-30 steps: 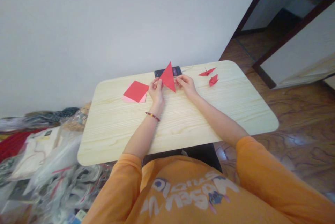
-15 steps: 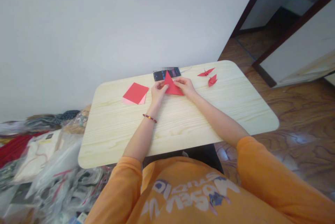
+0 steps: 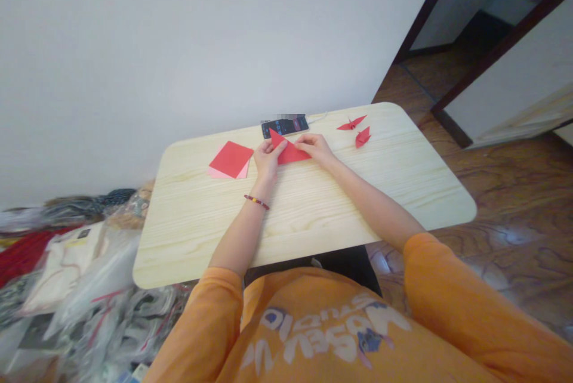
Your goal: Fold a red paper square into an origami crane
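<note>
The right hand point(image 3: 317, 149) hides a corner of the red paper point(image 3: 292, 153); the phone's point(image 3: 285, 127) top is blurred.

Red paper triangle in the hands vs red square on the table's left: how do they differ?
The red paper triangle has three corners; the red paper square has four. The triangle is held between the left hand and right hand, while the square lies untouched on a pink paper sheet. The triangle sits in front of the hands' midline; the square lies left of them. Both are the same red.
</note>
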`<state>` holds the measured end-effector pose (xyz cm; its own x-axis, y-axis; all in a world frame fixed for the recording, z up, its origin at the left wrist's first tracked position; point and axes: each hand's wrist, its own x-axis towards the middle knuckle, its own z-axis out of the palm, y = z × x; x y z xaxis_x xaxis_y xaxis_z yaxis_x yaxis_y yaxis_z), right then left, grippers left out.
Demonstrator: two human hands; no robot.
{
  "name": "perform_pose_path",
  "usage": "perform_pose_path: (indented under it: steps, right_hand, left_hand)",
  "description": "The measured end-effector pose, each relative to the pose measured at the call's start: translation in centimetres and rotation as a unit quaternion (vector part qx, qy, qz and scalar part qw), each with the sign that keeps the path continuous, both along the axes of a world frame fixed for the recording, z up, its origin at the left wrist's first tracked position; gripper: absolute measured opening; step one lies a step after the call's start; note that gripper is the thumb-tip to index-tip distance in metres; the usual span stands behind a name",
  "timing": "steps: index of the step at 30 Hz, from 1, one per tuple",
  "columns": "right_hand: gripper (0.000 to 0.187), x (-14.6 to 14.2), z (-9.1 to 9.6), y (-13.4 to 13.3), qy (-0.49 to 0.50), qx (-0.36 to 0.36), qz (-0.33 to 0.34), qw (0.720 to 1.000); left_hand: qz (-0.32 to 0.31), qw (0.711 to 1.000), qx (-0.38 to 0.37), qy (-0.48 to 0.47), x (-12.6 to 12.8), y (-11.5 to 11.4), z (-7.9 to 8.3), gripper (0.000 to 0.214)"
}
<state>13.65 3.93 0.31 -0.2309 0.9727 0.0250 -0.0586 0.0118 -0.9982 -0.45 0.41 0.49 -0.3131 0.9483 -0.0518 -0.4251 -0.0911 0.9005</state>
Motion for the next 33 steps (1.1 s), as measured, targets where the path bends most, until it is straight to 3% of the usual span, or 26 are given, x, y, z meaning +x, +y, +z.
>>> perform_pose_path:
  steps: [7,13,16,24,28,33]
  right_hand:
    - [0.013,0.4,0.1,0.2,-0.014,-0.001,-0.001,1.000]
    - [0.018,1.6,-0.2,1.1,0.008,-0.022,-0.043,0.999]
    - [0.023,1.5,-0.2,1.1,0.030,-0.018,-0.046,0.998]
    - [0.029,0.6,-0.3,0.0,0.034,0.033,0.003,0.999]
    - [0.025,0.5,-0.3,0.0,0.026,0.020,0.004,0.999]
    - [0.020,0.7,-0.2,0.2,0.014,0.013,-0.003,1.000]
  left_hand:
    - [0.037,0.999,-0.008,-0.013,-1.0,0.9,-0.2,0.034]
    - [0.140,0.990,0.010,-0.029,-3.9,1.8,0.3,0.025]
    - [0.114,0.993,0.004,-0.023,-3.6,1.6,0.5,0.026]
    - [-0.007,1.000,0.001,-0.027,0.2,0.4,-0.2,0.033]
    - [-0.011,1.000,0.010,-0.017,0.4,0.3,-0.6,0.035]
    - [0.039,0.998,0.025,-0.038,-0.2,0.7,-0.7,0.033]
